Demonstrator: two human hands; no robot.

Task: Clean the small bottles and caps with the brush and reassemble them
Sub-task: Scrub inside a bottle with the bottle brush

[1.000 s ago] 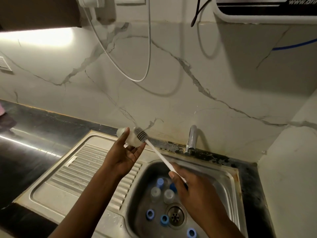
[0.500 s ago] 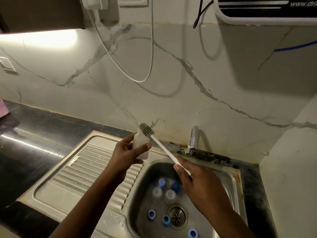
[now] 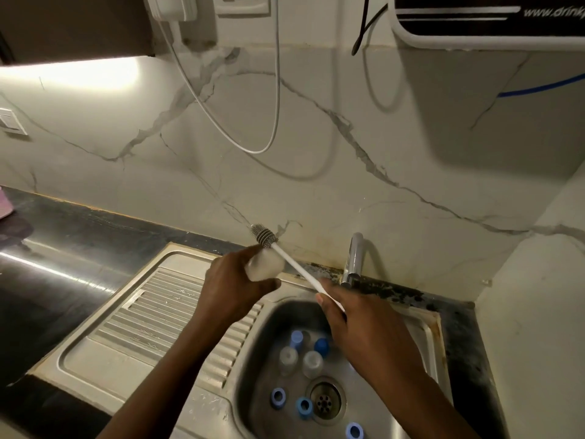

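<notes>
Left hand [image 3: 231,288]: fingers curled tight round the small bottle [image 3: 266,265], thumb below it, back of hand to the camera.
Right hand [image 3: 364,331]: fingers close together, pinching the low end of the brush [image 3: 294,264] handle.
Change: 0.5 s ago the left palm showed and the bottle stood upright; now the hand has rolled over and the bottle is tipped.
Brush axis: diagonal, bristle head to the upper left outside the bottle, handle crossing the bottle's upper right edge.
Bottle place: frame centre, above the sink [image 3: 126,346] drainboard.
Basin: 2 clear bottles [image 3: 288,356], 3 blue caps [image 3: 278,397] near the drain.
</notes>
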